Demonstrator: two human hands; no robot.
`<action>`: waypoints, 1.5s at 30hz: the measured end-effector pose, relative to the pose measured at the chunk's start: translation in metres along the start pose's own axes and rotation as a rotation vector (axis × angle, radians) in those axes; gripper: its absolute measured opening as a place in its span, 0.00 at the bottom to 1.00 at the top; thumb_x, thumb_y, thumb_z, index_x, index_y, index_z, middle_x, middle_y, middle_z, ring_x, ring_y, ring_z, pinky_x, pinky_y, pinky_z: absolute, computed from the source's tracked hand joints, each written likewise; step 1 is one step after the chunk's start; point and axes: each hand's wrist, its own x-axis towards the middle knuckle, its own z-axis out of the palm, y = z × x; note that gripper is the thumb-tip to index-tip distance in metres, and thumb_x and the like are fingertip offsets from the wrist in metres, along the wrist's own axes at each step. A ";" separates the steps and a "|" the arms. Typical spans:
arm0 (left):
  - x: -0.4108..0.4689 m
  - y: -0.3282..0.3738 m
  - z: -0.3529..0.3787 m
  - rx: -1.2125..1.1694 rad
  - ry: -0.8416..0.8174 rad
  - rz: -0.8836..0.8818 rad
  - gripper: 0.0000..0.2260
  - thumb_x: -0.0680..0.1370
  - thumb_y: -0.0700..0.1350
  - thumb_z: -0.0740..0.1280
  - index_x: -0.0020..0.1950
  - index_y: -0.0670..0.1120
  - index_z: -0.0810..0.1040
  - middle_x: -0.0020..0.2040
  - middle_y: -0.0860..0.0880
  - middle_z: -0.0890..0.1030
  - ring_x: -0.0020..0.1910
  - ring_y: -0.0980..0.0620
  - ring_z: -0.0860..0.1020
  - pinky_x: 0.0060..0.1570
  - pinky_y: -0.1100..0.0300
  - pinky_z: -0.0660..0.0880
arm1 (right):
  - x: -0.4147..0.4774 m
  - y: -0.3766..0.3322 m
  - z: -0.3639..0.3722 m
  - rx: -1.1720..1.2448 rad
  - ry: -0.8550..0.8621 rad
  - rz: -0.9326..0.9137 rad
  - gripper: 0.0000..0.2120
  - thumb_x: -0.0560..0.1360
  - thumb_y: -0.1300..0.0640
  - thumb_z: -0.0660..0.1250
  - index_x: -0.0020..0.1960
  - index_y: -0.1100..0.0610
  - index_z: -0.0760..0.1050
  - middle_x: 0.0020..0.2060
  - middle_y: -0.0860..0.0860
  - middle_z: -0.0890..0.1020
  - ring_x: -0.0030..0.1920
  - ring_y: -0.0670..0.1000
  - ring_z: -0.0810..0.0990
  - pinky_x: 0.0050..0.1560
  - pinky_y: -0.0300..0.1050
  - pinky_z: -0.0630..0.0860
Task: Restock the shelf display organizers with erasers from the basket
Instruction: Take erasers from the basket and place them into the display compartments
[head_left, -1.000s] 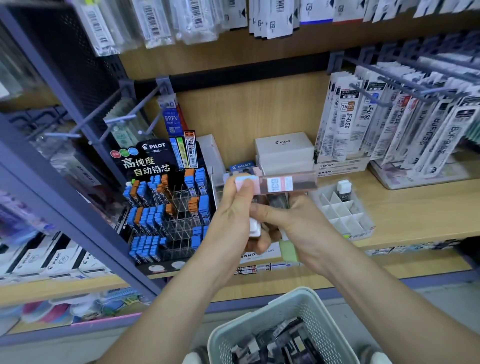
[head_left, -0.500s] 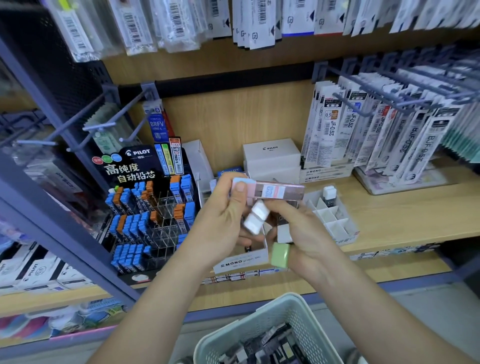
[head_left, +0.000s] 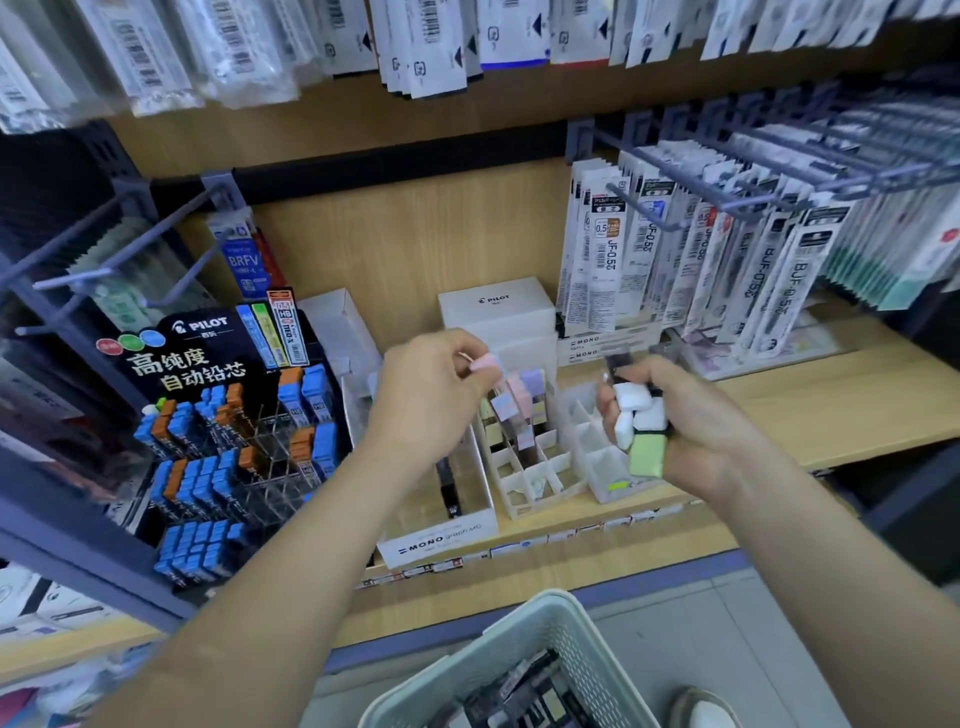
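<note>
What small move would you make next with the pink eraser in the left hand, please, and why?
Probably lower the pink eraser into a free cell of the divided organizer and release it: the left hand pinches it just above the pastel erasers already standing there, while the right hand holds spare erasers.

A black Pilot lead display (head_left: 228, 447) stands left of a white Pilot box (head_left: 496, 306), beside refill packs (head_left: 727, 260) hanging on hooks.
</note>
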 end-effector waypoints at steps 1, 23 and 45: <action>0.002 -0.001 0.010 0.030 -0.023 0.018 0.02 0.74 0.45 0.71 0.43 0.52 0.80 0.34 0.55 0.81 0.34 0.58 0.78 0.35 0.64 0.72 | 0.000 -0.001 0.000 -0.015 -0.009 0.012 0.03 0.76 0.63 0.63 0.48 0.63 0.71 0.31 0.57 0.78 0.27 0.49 0.75 0.25 0.38 0.74; 0.019 -0.023 0.071 0.508 -0.192 0.159 0.07 0.77 0.45 0.64 0.50 0.44 0.81 0.45 0.44 0.83 0.47 0.43 0.80 0.47 0.54 0.76 | -0.010 -0.004 -0.003 -0.193 0.050 -0.069 0.08 0.76 0.57 0.70 0.43 0.63 0.77 0.29 0.55 0.75 0.27 0.50 0.71 0.24 0.38 0.72; 0.032 -0.012 0.059 0.507 -0.203 0.248 0.09 0.79 0.47 0.63 0.46 0.47 0.81 0.45 0.49 0.78 0.45 0.48 0.78 0.43 0.58 0.72 | -0.008 -0.002 -0.023 -0.535 -0.044 -0.143 0.07 0.72 0.68 0.71 0.46 0.59 0.76 0.33 0.55 0.76 0.27 0.50 0.71 0.26 0.42 0.71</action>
